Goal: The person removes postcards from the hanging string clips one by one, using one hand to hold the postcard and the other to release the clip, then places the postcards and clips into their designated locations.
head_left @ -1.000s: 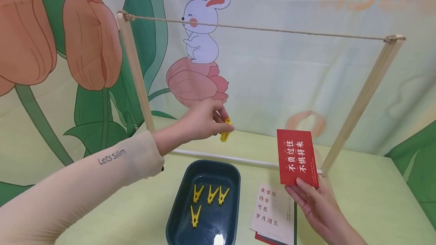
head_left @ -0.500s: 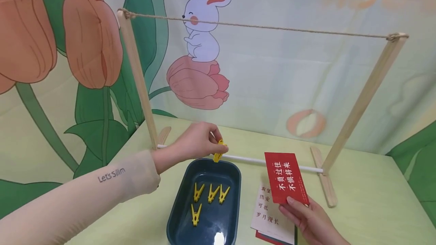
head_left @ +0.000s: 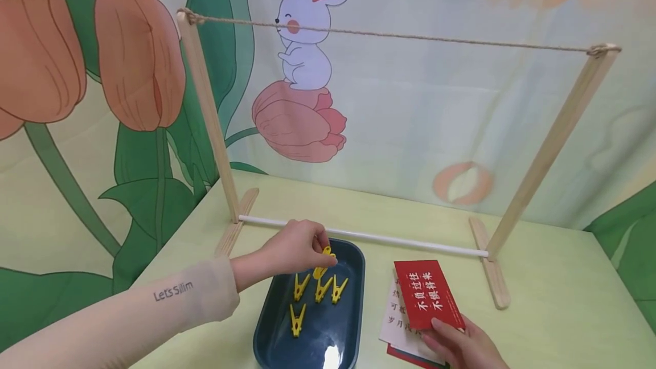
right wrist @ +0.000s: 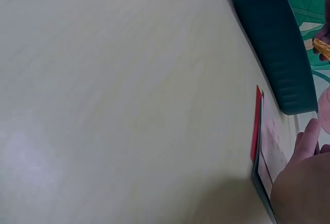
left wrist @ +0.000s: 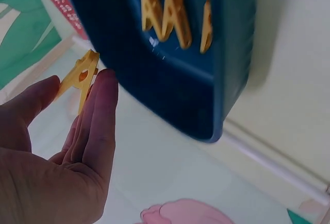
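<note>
My left hand point(head_left: 292, 250) pinches a yellow clothespin point(left wrist: 82, 75) between thumb and fingers, just over the far end of a dark blue tray point(head_left: 353, 312). Several more yellow clothespins point(head_left: 296, 320) lie on the tray's floor. On the right, my right hand point(head_left: 463, 343) holds a red card point(head_left: 427, 295) with white Chinese characters by its near edge, thumb on top. The red card overlaps a stack of cards, a pale card point(head_left: 392, 332) uppermost, with red and dark green edges showing beneath. In the right wrist view the held card is hidden.
Behind the tray stands a wooden frame with a left post point(head_left: 210, 113) and a right post point(head_left: 553, 152). A twine line point(head_left: 389, 35) joins their tops, and a white rod point(head_left: 410, 242) joins their feet. A printed cloth point(head_left: 410, 107) with flowers and a rabbit hangs behind.
The left hand has come down with the clothespin from in front of the frame to over the tray. The right hand has lowered the red card toward the stack, tilting it flatter.
</note>
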The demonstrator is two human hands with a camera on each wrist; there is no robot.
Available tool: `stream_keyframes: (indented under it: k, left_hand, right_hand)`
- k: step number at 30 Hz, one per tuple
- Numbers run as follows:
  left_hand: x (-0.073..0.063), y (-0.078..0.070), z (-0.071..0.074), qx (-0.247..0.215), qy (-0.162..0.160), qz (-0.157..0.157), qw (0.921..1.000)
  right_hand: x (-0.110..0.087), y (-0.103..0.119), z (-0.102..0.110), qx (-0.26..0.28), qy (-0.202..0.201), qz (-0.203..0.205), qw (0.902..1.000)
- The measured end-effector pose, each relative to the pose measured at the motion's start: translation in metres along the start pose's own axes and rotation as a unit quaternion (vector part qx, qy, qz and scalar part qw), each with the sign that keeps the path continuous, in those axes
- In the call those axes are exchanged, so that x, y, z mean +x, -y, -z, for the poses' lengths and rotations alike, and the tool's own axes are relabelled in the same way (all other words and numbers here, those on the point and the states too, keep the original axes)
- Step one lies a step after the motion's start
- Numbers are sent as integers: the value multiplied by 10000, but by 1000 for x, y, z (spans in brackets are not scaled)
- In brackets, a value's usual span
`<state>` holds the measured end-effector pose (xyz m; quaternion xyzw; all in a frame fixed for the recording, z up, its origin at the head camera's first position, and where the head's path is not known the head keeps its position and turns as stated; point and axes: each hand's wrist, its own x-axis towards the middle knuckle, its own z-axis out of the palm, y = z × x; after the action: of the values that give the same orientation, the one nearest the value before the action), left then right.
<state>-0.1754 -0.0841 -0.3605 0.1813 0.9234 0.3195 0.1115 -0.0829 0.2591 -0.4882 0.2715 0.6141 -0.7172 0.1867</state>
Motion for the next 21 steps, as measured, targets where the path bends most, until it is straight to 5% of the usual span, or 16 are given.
stream_keyframes:
  k: [9,15,21]
  left_hand:
    - [-12,11,-27,81,579,-73,9983]
    - [-14,16,-42,158,760,82,9970]
    - [-18,21,-52,250,954,115,9951]
  right_hand:
    - [-3,-11,3,-1,-6,-238,9997]
    - [-12,-8,7,443,573,-472,9963]
    - [-16,-7,13,333,1251,-734,9889]
